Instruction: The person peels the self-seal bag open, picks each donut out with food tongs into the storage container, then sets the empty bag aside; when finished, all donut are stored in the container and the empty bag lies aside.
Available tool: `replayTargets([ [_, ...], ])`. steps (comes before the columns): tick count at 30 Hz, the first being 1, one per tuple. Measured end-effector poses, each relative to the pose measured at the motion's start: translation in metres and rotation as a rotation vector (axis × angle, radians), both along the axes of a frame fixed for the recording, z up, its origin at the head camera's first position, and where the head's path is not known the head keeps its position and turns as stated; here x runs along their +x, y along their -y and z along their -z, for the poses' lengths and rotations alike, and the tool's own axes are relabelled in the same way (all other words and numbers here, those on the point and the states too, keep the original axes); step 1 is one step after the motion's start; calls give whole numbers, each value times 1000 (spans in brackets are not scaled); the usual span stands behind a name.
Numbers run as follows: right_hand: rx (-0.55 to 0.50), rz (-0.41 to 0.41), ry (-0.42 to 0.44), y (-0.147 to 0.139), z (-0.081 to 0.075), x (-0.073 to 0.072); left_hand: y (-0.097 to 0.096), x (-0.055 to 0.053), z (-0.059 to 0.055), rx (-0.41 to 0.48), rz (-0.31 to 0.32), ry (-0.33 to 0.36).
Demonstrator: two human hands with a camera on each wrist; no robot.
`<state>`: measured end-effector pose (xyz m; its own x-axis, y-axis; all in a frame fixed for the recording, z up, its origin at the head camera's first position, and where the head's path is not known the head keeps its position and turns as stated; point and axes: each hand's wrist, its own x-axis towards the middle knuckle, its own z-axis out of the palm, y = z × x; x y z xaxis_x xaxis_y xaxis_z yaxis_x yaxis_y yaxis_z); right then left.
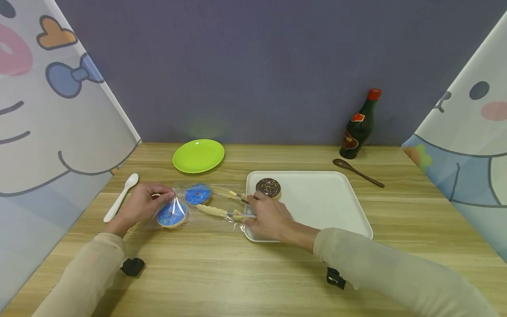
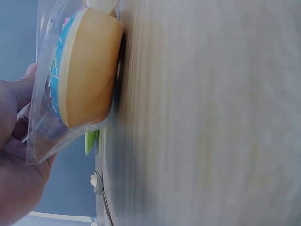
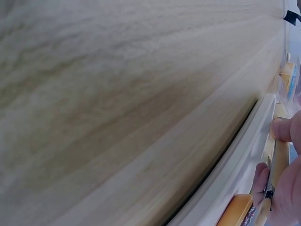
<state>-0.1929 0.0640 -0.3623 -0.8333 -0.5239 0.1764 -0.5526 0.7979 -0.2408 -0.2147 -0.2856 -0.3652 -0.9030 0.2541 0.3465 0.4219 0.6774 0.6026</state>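
Note:
My left hand (image 1: 144,204) pinches the left end of a clear plastic bag (image 1: 214,225). Two blue-iced donuts lie in the bag: a front donut (image 1: 171,215) by my fingertips and a rear donut (image 1: 198,194) to its right. In the left wrist view, the plastic wraps the near donut's tan side (image 2: 91,70) close over the table. My right hand (image 1: 271,218) grips tongs (image 1: 214,210) with cream tips, spread apart and pointing left at the bag's right end, beside the rear donut. A chocolate donut (image 1: 267,186) sits on the white tray (image 1: 321,207), just beyond my right hand.
At the back left stands a green plate (image 1: 199,156). A white spoon (image 1: 120,198) lies left of my left hand. Behind the tray are a dark bottle (image 1: 358,125) and a brown wooden spoon (image 1: 358,172). A grey wall (image 1: 253,70) closes off the table's back.

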Motion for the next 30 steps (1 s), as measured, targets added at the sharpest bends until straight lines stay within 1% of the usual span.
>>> replayTargets([
  [4,8,1,-8,-4,2,0,-1,1,-1,-1,-14,10],
  [9,-7,-4,-23,-9,3,2,-2,2,-2,1,-12,1],
  [18,-9,-28,-82,-28,7,5,-2,2,-3,-6,-29,-9],
  [23,-44,-37,-84,-40,5,11,-2,2,-4,-12,-35,-10],
  [30,-61,-56,-85,-58,2,23,-1,2,-3,-16,-21,-30],
])
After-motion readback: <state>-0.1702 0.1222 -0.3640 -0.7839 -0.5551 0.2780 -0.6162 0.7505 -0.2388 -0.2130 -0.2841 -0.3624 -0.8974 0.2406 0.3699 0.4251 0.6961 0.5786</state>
